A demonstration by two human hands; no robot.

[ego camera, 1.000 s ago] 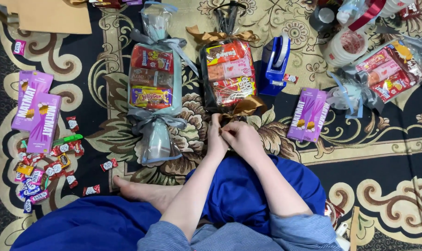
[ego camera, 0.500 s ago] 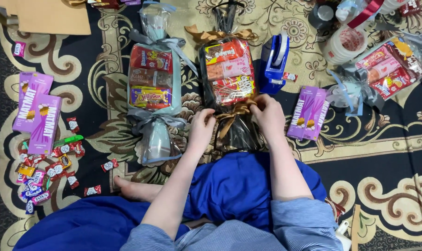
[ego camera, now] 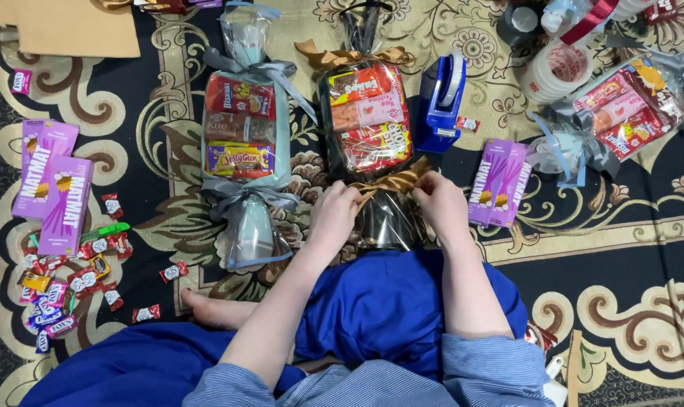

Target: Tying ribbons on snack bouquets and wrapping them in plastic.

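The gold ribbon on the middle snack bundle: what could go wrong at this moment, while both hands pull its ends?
1. The left hand and right hand pull the gold ribbon outward; a hard pull might tear the clear wrap gathered under it.
2. The snack bundle lies loose on the carpet, so uneven pulling may drag it against the blue tape dispenser beside it.
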